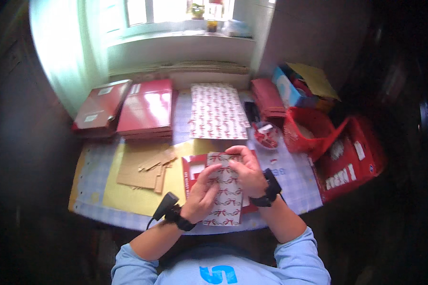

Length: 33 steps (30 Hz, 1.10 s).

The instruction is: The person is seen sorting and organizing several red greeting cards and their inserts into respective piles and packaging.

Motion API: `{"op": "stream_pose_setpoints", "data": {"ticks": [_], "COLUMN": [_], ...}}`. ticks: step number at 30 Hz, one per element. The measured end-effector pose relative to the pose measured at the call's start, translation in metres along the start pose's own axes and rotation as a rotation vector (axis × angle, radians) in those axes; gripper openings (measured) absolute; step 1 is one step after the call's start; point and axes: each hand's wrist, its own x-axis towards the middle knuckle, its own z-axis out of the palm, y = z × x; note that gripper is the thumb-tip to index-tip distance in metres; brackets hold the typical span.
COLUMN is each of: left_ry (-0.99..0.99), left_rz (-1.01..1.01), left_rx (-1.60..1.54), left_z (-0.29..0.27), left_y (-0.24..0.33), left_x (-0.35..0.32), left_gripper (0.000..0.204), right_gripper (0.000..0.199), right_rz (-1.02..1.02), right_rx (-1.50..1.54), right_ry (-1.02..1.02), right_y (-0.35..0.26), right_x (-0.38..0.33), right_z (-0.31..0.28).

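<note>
A narrow white card with a red bow pattern (225, 202) is held between my two hands, close to the table's front edge. My left hand (202, 195) is closed on its left side, fingers bent over the face. At the top right edge, my right hand (246, 172) pinches the same card with thumb and fingers. Beneath it lies a red and white printed piece (191, 167), mostly covered by the card and my hands. A stack of larger sheets in the same bow pattern (217, 111) lies straight ahead.
At the far left are two stacks of red boards (145, 109) (102, 105). Brown cardboard pieces (140, 171) rest on a yellow sheet (107, 190). Rightward stand a small bowl (265, 135), a red basket (304, 135), a red box (349, 164) and a blue carton (290, 90).
</note>
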Motion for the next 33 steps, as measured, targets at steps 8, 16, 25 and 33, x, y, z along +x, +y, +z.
{"op": "stream_pose_setpoints", "data": {"ticks": [8, 16, 25, 33], "left_ry": [0.446, 0.74, 0.665, 0.678], "left_rz": [0.251, 0.234, 0.083, -0.01], "left_rx": [-0.076, 0.249, 0.488, 0.478], "left_z": [-0.051, -0.146, -0.17, -0.175], "left_y": [0.046, 0.029, 0.014, -0.001], "left_x": [-0.011, -0.025, -0.008, -0.009], "left_gripper": [0.047, 0.046, 0.045, 0.044], "right_gripper": [0.013, 0.012, 0.015, 0.015], "right_rz": [-0.337, -0.634, -0.47, -0.362], "right_rx": [-0.701, -1.06, -1.134, -1.073], "right_ry": [-0.059, -0.334, -0.426, -0.423], "right_y": [-0.042, 0.03, 0.055, 0.06], "right_x": [0.03, 0.08, 0.102, 0.108], "right_z": [0.013, 0.078, 0.105, 0.097]}}
